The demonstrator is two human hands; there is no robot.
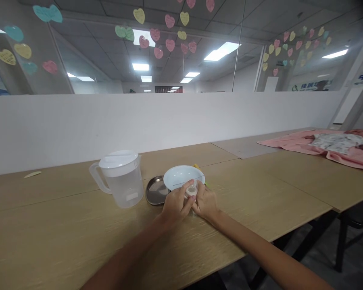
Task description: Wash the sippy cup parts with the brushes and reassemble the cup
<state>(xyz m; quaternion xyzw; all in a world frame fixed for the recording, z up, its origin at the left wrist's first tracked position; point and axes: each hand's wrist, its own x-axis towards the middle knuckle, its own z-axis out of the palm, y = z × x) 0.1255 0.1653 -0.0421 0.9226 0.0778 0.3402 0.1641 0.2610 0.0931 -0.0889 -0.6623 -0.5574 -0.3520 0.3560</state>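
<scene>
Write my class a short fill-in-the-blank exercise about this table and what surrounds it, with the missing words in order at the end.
1. Seen from the person's side, the lidded pitcher stands to the ____ of the metal dish.
2. The left hand and the ____ hand both hold the small clear-topped item.
3. The cloth at the far right is coloured ____.
4. The notes overhead are shaped like ____.

Missing words: left; right; pink; hearts.

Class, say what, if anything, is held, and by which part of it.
A small pale piece with a clear top is held by its sides, between left hand and right hand.
</scene>
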